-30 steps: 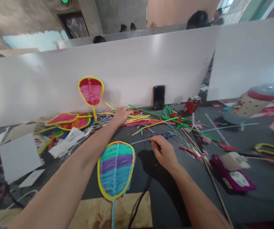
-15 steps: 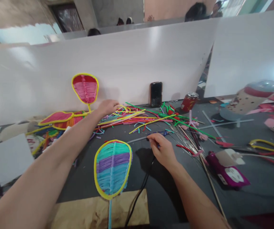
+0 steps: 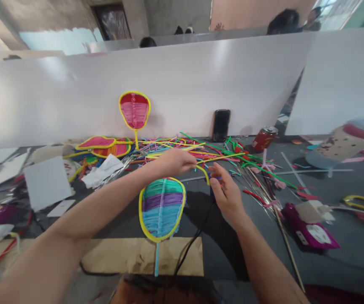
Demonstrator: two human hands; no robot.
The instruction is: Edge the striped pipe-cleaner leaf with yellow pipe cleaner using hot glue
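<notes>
My left hand (image 3: pixel 179 162) is pinched on a short curved yellow pipe cleaner (image 3: pixel 206 175), above the table. The free end of this piece hangs toward my right hand (image 3: pixel 228 190), whose thumb and fingers are apart. Partly hidden behind those fingers lies a blue glue gun (image 3: pixel 219 180) with a black cord (image 3: pixel 197 232). Below my left hand rests a fan-shaped piece (image 3: pixel 161 211) of green, purple and blue pipe cleaners with a yellow rim and a blue stem. My left forearm passes just left of its upper edge.
A pile of coloured pipe cleaners (image 3: pixel 169 145) lies along the white partition (image 3: pixel 175 93). A pink fan (image 3: pixel 134 110) stands at the back, near a phone (image 3: pixel 221 125) and a red can (image 3: pixel 264 138). On the right are a purple power strip (image 3: pixel 311 232) and scissors (image 3: pixel 362 204).
My left hand has come back from the pile toward my right hand, now with a yellow pipe cleaner. The fingers of my right hand have spread from the glue gun. The view has shifted left.
</notes>
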